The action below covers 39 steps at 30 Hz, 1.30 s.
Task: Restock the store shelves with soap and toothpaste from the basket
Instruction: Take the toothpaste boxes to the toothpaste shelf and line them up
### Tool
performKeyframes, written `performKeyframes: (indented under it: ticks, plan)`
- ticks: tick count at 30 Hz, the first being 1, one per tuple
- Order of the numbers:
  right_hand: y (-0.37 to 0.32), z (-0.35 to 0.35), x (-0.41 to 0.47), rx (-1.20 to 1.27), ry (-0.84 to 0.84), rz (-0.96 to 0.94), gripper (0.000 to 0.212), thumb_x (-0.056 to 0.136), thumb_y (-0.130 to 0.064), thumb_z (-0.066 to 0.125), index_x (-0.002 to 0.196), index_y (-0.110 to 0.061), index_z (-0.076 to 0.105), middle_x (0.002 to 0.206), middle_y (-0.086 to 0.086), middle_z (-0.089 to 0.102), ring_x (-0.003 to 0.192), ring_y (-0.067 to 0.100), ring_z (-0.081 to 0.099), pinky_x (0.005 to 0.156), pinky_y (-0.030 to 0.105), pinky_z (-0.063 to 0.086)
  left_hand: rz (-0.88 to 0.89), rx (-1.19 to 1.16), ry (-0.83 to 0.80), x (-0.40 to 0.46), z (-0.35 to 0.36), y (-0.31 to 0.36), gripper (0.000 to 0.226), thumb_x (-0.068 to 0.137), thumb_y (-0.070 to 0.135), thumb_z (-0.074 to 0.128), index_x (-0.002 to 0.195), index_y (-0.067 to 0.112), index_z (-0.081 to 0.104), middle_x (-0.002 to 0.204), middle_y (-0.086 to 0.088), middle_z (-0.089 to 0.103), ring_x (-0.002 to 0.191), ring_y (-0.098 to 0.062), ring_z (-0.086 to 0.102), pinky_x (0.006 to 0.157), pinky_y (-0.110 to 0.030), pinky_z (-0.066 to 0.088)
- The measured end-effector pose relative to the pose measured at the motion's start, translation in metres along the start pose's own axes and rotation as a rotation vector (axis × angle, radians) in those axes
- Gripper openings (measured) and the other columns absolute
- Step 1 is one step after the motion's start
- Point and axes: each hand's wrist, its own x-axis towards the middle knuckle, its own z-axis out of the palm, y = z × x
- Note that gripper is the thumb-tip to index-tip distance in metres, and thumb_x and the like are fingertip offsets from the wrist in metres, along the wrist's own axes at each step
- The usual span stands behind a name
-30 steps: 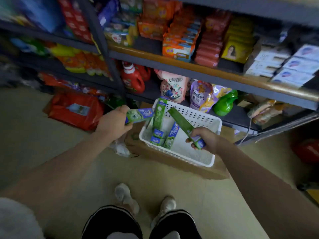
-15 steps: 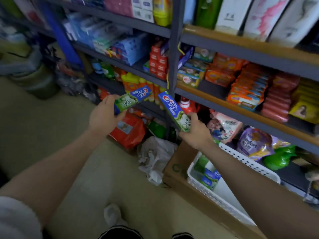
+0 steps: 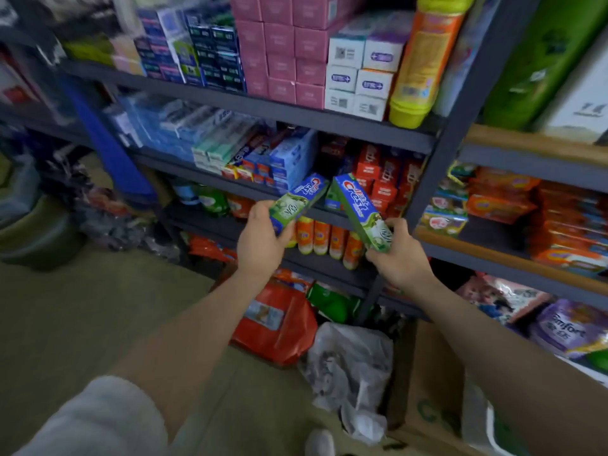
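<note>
Head view: L hand [image 3: 260,245] grips a green-and-blue toothpaste box [image 3: 297,200] by its lower end, fingers wrapped round it, so the free end points up and fwd toward the toothpaste shelf [image 3: 210,174]. R hand [image 3: 399,255] holds a second toothpaste box [image 3: 360,210] the same way, at the near end, long axis angled up and away; the two boxes lean toward each other w/ far ends close but apart. Holding each box by one end probably leaves the other end free to slide into the row. Both far ends sit just in front of the shelf edge, near a gap between the blue stacked boxes [image 3: 289,159] and the red boxes [image 3: 381,172], which is likely the target slot; neither box is on the shelf yet. One box per hand suggests stocking in pairs to save trips. The basket is barely in view, if at all: only a pale edge shows at lower R beside a cardboard carton [image 3: 431,383] on the floor, w/ a crumpled plastic bag [image 3: 352,366] next to it. Soap is not identifiable w/ certainty; orange packs [image 3: 503,202] fill the R bay. The frame is motion-blurred at L.
</note>
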Motion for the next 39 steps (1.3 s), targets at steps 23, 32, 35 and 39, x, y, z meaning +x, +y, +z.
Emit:
performKeyframes:
  ticks: [23,32,35,39]
  plan:
    - [-0.074,0.153,0.159,0.045,0.168,0.325,0.054,0.091,-0.028,0.051,0.131,-0.007,0.020,0.117,0.025,0.053,0.090,0.038,0.059,0.063,0.034,0.041,0.133,0.155,-0.538,0.171,0.109,-0.104,0.063,0.073,0.034,0.074,0.113,0.005,0.035,0.122,-0.017,0.043,0.087,-0.037,0.059,0.057,-0.037,0.043]
    - [-0.094,0.172,0.165,-0.248,0.154,0.447,0.066,0.097,-0.034,0.036,0.145,-0.009,-0.001,0.129,0.029,0.044,0.093,0.040,0.062,0.063,0.039,0.047,0.255,0.018,-0.730,0.179,0.097,-0.135,0.066,0.077,0.032,0.071,0.128,0.011,0.035,0.112,-0.016,0.063,0.090,-0.029,0.064,0.072,-0.041,0.053]
    - [-0.094,0.169,0.155,-0.137,0.199,0.446,0.061,0.095,-0.033,0.039,0.141,-0.006,0.009,0.119,0.028,0.050,0.093,0.042,0.060,0.069,0.044,0.052,0.322,-0.044,-0.765,0.177,0.097,-0.130,0.075,0.076,0.029,0.071,0.137,0.022,0.028,0.113,-0.016,0.063,0.089,-0.031,0.065,0.072,-0.041,0.055]
    - [-0.086,0.151,0.148,-0.171,0.267,0.378,0.061,0.092,-0.032,0.043,0.142,-0.018,0.011,0.106,0.022,0.056,0.081,0.038,0.060,0.059,0.036,0.045,0.098,-0.275,-0.853,0.169,0.104,-0.119,0.060,0.077,0.029,0.071,0.126,0.030,0.036,0.106,-0.010,0.068,0.071,-0.017,0.069,0.067,-0.034,0.057]
